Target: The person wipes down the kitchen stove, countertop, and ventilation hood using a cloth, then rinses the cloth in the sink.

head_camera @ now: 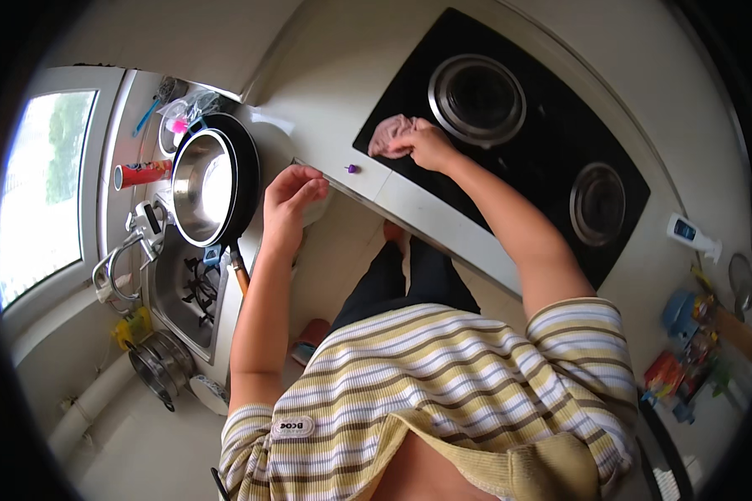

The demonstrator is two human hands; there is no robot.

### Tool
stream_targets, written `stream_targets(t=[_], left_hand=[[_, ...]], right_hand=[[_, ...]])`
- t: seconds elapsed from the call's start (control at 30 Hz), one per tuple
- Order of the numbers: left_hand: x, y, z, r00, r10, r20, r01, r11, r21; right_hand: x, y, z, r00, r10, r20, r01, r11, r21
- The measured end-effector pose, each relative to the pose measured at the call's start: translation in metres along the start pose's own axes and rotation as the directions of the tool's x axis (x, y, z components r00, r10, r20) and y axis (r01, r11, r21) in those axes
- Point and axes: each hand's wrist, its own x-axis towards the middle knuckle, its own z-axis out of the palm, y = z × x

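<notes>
My right hand (433, 145) grips a crumpled pink cloth (390, 134) at the near left corner of the black glass cooktop (539, 141). The cloth rests against the glass, close to a round burner with a metal ring (476, 100). My left hand (294, 195) is raised near the front edge of the counter, its fingers loosely bent and nothing visible in them. Between the two hands, a small purple object (351, 168) lies on the pale counter (326, 134).
To the left, a steel bowl (194, 188) sits in a black pan (245, 181) beside a sink (210, 338) holding black pan supports (202, 291). A red can (143, 174) stands by the window. A white spray bottle (692, 237) is right of the cooktop.
</notes>
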Motion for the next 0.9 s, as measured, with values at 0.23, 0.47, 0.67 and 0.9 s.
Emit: stream_targets(t=[0.23, 0.47, 0.67, 0.9], left_hand=[[-0.018, -0.042, -0.014, 0.988, -0.106, 0.112, 0.102, 0.994, 0.043], [-0.044, -0.066, -0.020, 0.975, -0.192, 0.108, 0.197, 0.980, -0.039], [-0.049, -0.080, -0.004, 0.967, -0.244, 0.068, 0.247, 0.968, -0.053], [-0.059, -0.093, 0.034, 0.968, -0.242, -0.061, 0.235, 0.967, -0.096]], right_hand=[[-0.126, -0.009, -0.022, 0.976, 0.210, -0.055, -0.212, 0.977, -0.027], [-0.104, -0.025, -0.063, 0.907, 0.405, 0.116, -0.412, 0.910, 0.043], [0.016, 0.016, -0.057, 0.980, 0.096, 0.176, -0.067, 0.985, -0.162], [-0.069, 0.083, -0.088, 0.980, 0.000, 0.197, 0.005, 1.000, -0.024]])
